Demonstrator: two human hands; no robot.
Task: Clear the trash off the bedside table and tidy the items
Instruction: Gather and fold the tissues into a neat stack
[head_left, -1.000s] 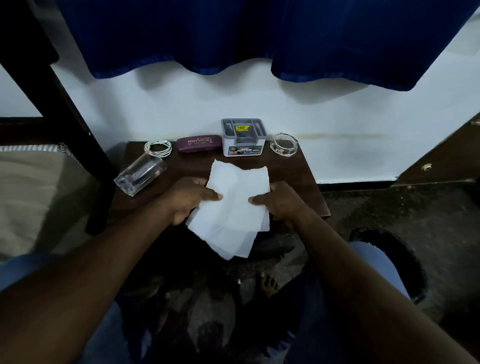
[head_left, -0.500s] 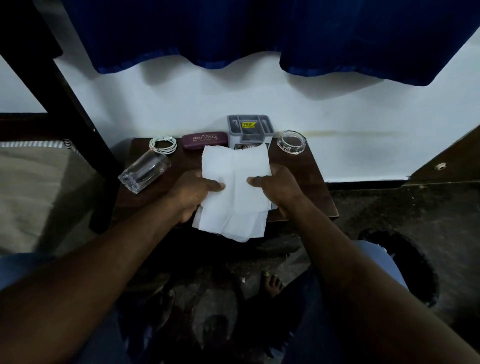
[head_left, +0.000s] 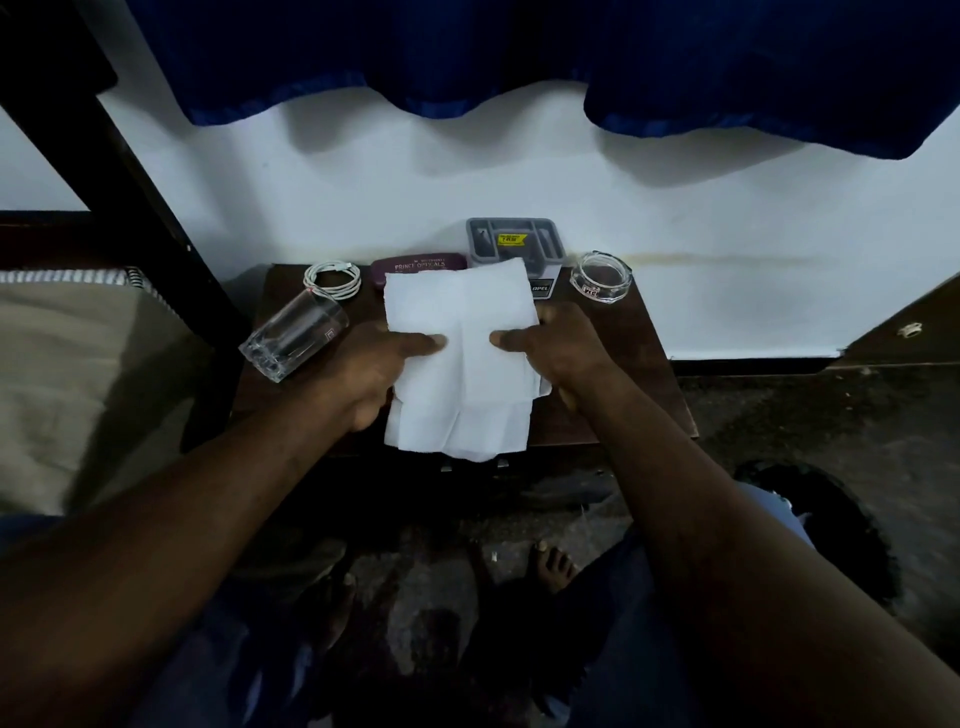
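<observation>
Both hands hold a white tissue sheet (head_left: 462, 332) above the dark wooden bedside table (head_left: 644, 364). My left hand (head_left: 374, 369) pinches its left edge, thumb on top. Gripping the right edge the same way is my right hand (head_left: 561, 358). The tissue's lower flap hangs past the table's front edge, and its top corner covers part of a grey organiser box (head_left: 514, 244). A clear drinking glass (head_left: 293, 340) lies on its side at the table's left.
Along the back of the table sit a coiled white cable (head_left: 332, 278), a maroon spectacle case (head_left: 418, 264) and a glass ashtray (head_left: 600, 275). A bed (head_left: 67, 374) stands left. A dark bin (head_left: 826, 525) is on the floor at right.
Both hands have carried the tissue up and away from me, over the middle of the table; its top edge now overlaps the organiser box. The grip on it is unchanged.
</observation>
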